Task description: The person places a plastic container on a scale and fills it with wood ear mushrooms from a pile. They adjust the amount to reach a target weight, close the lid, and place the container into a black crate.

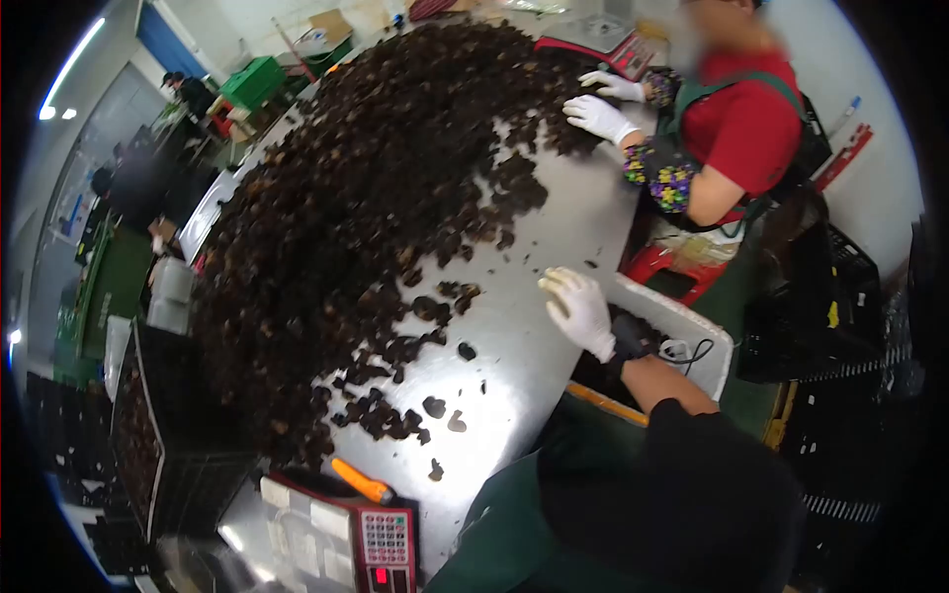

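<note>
A white glove covers my right hand, which is over the near edge of the metal table. Its fingers are spread a little and I see nothing between them. To its left, a large heap of dark brown pieces covers much of the tabletop, with a few loose pieces scattered nearer to me. My left hand does not show. At the bottom, a red digital scale has an orange-handled tool lying beside its keypad.
Across the right side, a co-worker in red has both gloved hands at the heap. A white foam box sits below the table edge by my forearm. Black crates stand right, another crate left. A second scale is at the far end.
</note>
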A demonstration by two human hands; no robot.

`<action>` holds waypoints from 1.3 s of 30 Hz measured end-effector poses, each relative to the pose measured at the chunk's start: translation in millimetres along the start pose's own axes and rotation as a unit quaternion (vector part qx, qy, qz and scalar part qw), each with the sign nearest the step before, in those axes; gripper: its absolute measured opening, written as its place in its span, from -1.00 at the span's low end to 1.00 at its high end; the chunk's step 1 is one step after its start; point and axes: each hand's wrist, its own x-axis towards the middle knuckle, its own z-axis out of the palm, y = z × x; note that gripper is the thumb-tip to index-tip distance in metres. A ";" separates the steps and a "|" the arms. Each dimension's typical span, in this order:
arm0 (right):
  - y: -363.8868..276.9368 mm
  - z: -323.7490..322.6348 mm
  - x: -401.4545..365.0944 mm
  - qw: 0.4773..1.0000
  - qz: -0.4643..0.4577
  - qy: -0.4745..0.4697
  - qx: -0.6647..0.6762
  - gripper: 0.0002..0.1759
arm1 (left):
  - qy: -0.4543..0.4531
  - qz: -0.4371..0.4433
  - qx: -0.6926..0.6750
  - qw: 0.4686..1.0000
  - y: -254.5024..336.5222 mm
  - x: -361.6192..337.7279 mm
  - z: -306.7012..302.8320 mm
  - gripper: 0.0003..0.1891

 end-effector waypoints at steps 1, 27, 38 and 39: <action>0.2 -1.6 -0.6 1.000 -0.002 0.006 -0.002 -0.58 | -0.011 0.013 0.005 1.000 0.9 -1.4 -4.1 -0.77; -140.3 136.2 86.1 0.985 -0.076 -0.088 0.127 -0.78 | -0.275 0.106 -0.159 0.942 43.3 -101.2 212.1 -0.62; -91.9 103.7 245.0 0.995 0.015 0.015 0.102 -0.01 | -0.234 0.174 -0.102 0.951 35.3 -98.2 231.7 -0.71; -96.2 104.8 265.8 0.993 0.041 0.000 0.110 0.03 | -0.234 0.173 -0.099 0.952 37.1 -97.3 236.1 -0.71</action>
